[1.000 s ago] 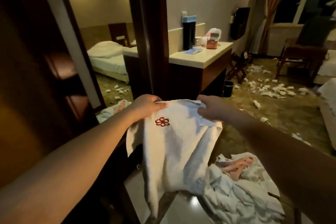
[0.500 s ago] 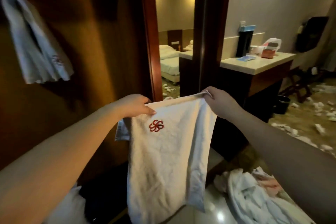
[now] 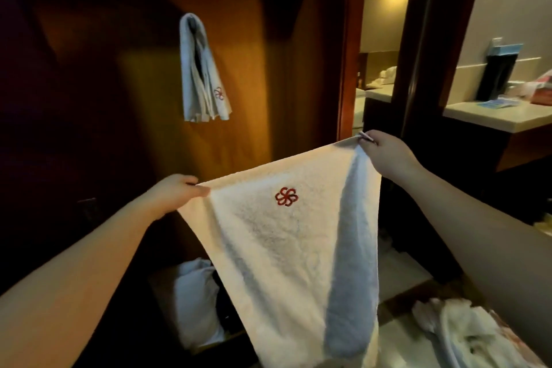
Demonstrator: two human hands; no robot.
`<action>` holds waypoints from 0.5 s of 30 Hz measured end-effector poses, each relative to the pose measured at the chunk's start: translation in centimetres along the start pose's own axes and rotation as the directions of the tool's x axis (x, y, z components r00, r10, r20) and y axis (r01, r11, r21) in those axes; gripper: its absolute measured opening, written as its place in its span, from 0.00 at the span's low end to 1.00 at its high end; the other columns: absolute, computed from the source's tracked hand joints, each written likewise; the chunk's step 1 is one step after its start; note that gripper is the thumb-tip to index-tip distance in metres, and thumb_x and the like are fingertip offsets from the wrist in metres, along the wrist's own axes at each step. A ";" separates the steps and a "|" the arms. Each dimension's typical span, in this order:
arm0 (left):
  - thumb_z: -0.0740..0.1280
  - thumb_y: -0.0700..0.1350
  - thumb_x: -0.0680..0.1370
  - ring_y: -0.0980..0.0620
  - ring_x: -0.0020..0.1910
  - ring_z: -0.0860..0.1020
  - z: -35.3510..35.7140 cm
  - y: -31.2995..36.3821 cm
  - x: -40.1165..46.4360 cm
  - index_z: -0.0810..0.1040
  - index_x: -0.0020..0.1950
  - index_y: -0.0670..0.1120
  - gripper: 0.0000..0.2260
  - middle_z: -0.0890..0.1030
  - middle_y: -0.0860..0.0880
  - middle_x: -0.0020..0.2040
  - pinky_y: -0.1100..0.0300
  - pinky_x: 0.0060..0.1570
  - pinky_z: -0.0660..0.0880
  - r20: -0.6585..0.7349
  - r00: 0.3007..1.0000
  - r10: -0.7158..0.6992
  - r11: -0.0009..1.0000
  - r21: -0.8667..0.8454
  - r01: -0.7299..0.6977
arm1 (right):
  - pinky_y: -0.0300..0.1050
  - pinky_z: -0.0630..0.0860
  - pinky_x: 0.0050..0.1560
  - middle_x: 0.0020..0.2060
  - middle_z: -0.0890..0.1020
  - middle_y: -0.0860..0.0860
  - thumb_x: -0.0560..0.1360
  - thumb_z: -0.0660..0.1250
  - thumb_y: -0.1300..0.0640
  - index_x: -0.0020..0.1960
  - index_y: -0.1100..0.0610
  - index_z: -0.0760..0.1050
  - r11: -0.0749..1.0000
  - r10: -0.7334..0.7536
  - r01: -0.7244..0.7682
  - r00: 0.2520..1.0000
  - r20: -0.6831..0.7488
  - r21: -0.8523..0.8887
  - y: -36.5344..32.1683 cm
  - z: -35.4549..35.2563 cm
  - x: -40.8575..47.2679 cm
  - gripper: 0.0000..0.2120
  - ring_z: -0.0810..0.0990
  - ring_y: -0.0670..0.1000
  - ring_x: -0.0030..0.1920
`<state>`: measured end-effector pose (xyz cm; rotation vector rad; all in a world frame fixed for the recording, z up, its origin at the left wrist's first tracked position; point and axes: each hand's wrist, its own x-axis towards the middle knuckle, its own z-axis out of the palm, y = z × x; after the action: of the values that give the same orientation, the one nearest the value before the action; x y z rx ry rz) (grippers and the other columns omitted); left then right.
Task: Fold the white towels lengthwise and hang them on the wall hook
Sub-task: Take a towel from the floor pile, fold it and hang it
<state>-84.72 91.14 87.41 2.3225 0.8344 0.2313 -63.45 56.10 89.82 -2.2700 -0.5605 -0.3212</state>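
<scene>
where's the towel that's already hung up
In the head view, the hung towel is upper left of centre on the wooden wall, above the left hand, left of the doorway.

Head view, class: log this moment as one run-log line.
left hand: pinches towel corner | right hand: pinches other corner | towel: spread, unfolded | hung towel: on wall

Two bare forearms, no sleeves — left hand (image 3: 176,193), right hand (image 3: 388,155) — ungloved, ringless

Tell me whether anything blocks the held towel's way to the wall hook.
One folded towel already hangs there, hiding the hook itself. Otherwise nothing visible lies between it and the towel held by the left hand and right hand.
</scene>
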 end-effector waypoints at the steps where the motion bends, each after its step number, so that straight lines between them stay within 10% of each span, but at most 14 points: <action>1: 0.72 0.50 0.77 0.46 0.61 0.77 -0.6 -1.0 -0.2 0.78 0.66 0.44 0.19 0.80 0.46 0.62 0.50 0.67 0.69 -0.016 1.000 -0.022 0.989 -0.145 0.020 | 0.44 0.67 0.36 0.44 0.80 0.51 0.83 0.59 0.48 0.57 0.52 0.78 1.000 0.003 -0.003 1.000 -0.003 -0.021 -0.6 0.5 -0.2 0.12 0.76 0.49 0.42; 4: 0.71 0.43 0.77 0.49 0.46 0.81 -2.5 -4.4 -1.9 0.83 0.51 0.45 0.04 0.86 0.49 0.42 0.51 0.56 0.75 0.007 1.000 -0.018 0.867 -0.498 0.019 | 0.44 0.68 0.36 0.46 0.81 0.53 0.83 0.58 0.48 0.59 0.52 0.78 0.998 0.034 -0.033 0.999 0.023 -0.059 -2.7 2.7 -1.8 0.13 0.78 0.53 0.44; 15: 0.65 0.43 0.80 0.49 0.42 0.84 -7.5 -15.1 -3.5 0.78 0.62 0.42 0.12 0.85 0.45 0.47 0.54 0.48 0.79 0.171 0.985 0.001 0.447 -0.882 0.152 | 0.49 0.73 0.46 0.48 0.81 0.58 0.82 0.56 0.49 0.52 0.60 0.79 0.974 0.212 -0.209 0.977 0.025 -0.090 -9.4 9.8 -6.5 0.19 0.78 0.59 0.48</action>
<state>-97.87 101.69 83.81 1.2431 0.5195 0.3524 -73.16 67.12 86.48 -2.3978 -0.3244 -0.2042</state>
